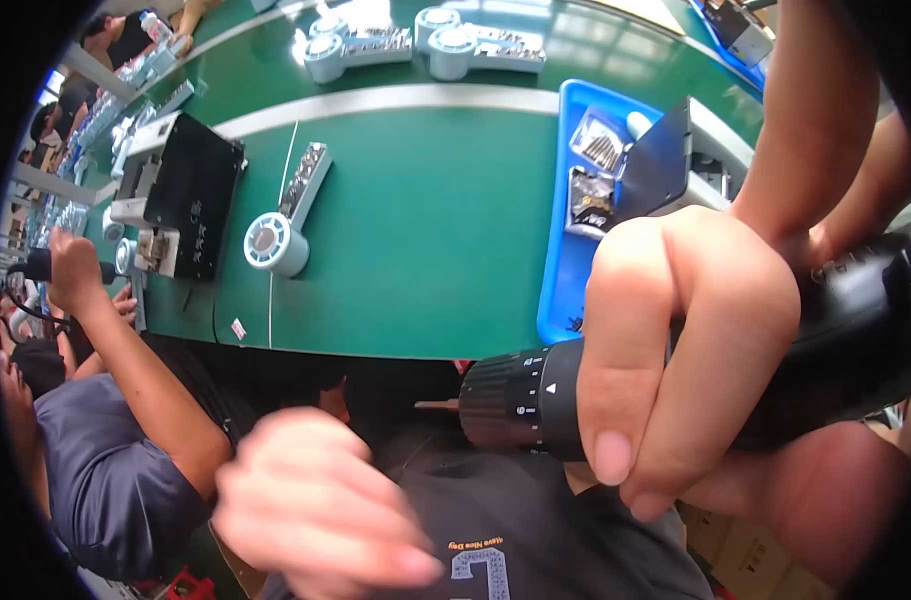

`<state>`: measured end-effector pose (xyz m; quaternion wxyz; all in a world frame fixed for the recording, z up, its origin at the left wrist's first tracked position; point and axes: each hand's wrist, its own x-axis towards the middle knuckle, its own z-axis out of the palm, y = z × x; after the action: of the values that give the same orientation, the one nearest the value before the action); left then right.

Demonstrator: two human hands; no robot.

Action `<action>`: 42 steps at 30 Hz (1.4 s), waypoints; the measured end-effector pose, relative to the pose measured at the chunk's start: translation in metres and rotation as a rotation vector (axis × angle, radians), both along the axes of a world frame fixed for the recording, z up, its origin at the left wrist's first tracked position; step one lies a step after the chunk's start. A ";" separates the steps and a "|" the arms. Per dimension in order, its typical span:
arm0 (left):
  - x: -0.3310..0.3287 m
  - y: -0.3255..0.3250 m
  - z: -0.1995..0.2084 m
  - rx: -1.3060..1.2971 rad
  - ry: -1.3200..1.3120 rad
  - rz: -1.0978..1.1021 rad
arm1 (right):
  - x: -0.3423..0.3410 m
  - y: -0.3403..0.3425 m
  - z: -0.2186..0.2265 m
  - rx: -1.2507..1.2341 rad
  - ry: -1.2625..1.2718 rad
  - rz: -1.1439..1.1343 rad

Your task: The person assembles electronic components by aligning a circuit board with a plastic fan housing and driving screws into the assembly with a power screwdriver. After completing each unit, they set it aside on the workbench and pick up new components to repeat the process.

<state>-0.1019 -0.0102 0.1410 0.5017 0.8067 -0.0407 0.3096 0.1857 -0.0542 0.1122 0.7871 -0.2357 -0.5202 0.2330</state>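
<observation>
My right hand is wrapped around a black cordless screwdriver, held level with its short bit pointing left, just in front of the green table's near edge. My left hand is low in the middle, blurred by motion, with fingers curled. It is apart from the tool, and I cannot make out anything in it. Under both hands is a dark shirt with a pale print.
A green table carries a pale grey long-handled device with a round end, a black box unit and a blue tray with bagged screws. More grey devices lie farther back. A co-worker's raised arm is at left.
</observation>
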 end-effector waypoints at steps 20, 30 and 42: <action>-0.002 0.006 -0.063 0.184 -0.320 1.097 | -0.062 0.003 -0.032 -0.167 -0.028 0.109; 0.003 0.100 -0.094 0.598 0.456 1.413 | -0.087 0.007 -0.046 -0.278 -0.022 0.217; -0.055 0.030 -0.104 0.492 0.629 1.351 | -0.012 -0.070 -0.046 -0.225 -0.117 -0.011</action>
<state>-0.1568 0.0203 0.0374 -0.0003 0.7944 0.5355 0.2868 0.1737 -0.1239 0.0659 0.7253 -0.3385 -0.5346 0.2712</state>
